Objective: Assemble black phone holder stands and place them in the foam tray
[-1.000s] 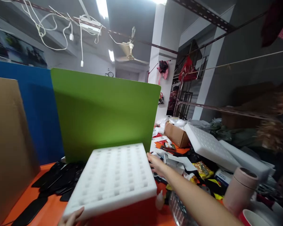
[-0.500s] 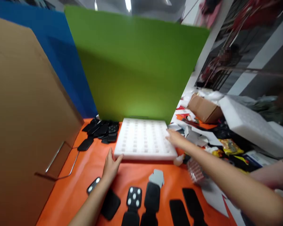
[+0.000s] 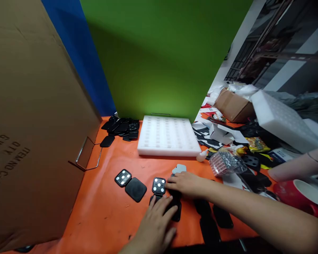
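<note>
My left hand (image 3: pixel 157 223) reaches in from the bottom with fingers spread, its tips over the lower half of an unfolded black case (image 3: pixel 159 186) whose upper half shows white dots. My right hand (image 3: pixel 186 183) lies with stretched fingers over another black case (image 3: pixel 177 211), mostly hidden beneath both hands. Further left rests an unfolded case (image 3: pixel 136 189) with a dotted half. Several dark cases (image 3: pixel 210 227) lie to the right, partly under my right forearm. Behind the hands sits a white foam block (image 3: pixel 170 152) with rows of slots, touched by neither hand.
A pile of black cases (image 3: pixel 122 127) lies at the back left. A large cardboard box (image 3: pixel 42 116) stands left, its wire handle sticking out. A green panel (image 3: pixel 159 63) rises behind. Plastic-wrapped goods (image 3: pixel 226 164), a red mug (image 3: pixel 294 195) and foam (image 3: pixel 278 116) crowd the right.
Both hands have left the sides of the foam block and come nearer, down onto the black cases. The view has tilted downward.
</note>
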`<state>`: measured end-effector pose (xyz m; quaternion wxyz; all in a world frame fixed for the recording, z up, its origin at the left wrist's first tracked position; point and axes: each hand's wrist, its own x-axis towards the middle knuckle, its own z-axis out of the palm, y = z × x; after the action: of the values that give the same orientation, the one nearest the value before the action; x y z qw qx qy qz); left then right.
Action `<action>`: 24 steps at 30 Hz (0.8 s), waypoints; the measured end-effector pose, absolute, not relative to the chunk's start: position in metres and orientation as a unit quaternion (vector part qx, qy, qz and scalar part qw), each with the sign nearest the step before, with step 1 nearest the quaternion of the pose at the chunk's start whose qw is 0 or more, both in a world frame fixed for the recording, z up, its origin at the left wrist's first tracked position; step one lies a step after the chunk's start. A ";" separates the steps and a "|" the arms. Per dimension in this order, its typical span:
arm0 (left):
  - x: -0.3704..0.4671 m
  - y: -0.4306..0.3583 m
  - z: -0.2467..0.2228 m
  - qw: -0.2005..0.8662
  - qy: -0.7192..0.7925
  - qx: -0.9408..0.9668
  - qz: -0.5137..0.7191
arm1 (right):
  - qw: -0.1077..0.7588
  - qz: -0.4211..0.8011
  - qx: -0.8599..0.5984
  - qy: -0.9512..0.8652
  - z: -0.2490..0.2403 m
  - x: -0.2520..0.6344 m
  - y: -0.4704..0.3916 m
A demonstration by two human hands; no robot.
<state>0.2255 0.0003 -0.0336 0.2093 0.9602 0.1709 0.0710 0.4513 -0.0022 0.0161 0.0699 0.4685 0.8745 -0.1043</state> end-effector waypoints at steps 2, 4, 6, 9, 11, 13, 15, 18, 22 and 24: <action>0.226 -0.002 -0.044 0.194 0.207 0.956 0.075 | 0.102 -0.066 0.444 0.888 0.014 0.447 0.008; 0.227 0.000 -0.049 0.202 0.230 0.949 0.078 | 0.120 -0.040 0.409 0.904 0.014 0.447 0.014; 0.230 0.003 -0.048 0.231 0.249 0.937 0.084 | 0.121 -0.036 0.375 0.918 0.017 0.448 0.014; 0.242 0.011 -0.031 0.327 0.281 0.898 0.090 | 0.109 -0.067 0.382 0.915 0.025 0.453 0.009; 0.251 0.019 -0.015 0.415 0.285 0.857 0.105 | 0.089 -0.114 0.432 0.890 0.034 0.462 0.006; 0.259 0.031 -0.003 0.487 0.293 0.811 0.136 | 0.042 -0.188 0.512 0.837 0.043 0.476 0.007; 0.262 0.045 0.002 0.534 0.313 0.769 0.159 | -0.023 -0.290 0.580 0.761 0.051 0.494 0.013; 0.262 0.066 -0.004 0.603 0.328 0.708 0.164 | -0.098 -0.439 0.612 0.650 0.056 0.516 0.027; 0.257 0.085 -0.013 0.739 0.269 0.594 0.167 | -0.143 -0.626 0.571 0.512 0.051 0.522 0.048; 0.252 0.090 -0.009 0.784 0.240 0.549 0.162 | -0.167 -0.690 0.537 0.456 0.049 0.520 0.055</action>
<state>0.2518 0.0900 -0.0094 0.7836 0.5494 0.2404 0.1625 0.5197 0.0551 0.0492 -0.1675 0.5369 0.4561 -0.6897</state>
